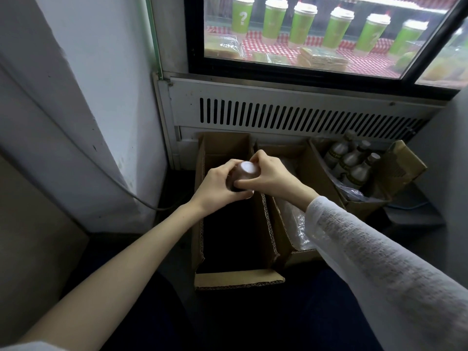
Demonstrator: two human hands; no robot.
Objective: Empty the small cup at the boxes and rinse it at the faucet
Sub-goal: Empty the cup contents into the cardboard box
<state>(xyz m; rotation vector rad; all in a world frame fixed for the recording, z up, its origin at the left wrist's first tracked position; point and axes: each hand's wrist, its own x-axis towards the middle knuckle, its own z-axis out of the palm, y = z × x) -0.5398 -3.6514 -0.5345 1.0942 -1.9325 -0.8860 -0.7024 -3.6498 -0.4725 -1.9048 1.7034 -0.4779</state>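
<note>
left hand [219, 183]: wrapped round the cup's side
cup [243, 174]: upside down, base up, right over the open box [200, 219]
right hand [272, 174]: pinching the cup too
progress: I'd say the emptying is happening now; rinsing left, no faucet in sight

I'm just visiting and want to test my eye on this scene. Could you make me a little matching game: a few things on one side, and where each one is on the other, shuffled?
Things:
1. small cup
2. bottles
3. green cups
4. clear plastic wrap

Places:
A. behind the glass of the display case
B. standing in the rightmost cardboard box
C. held between the left hand and the right hand, over the dark left box
D. lying in the middle box

Pairs: 1-C, 2-B, 3-A, 4-D
</note>
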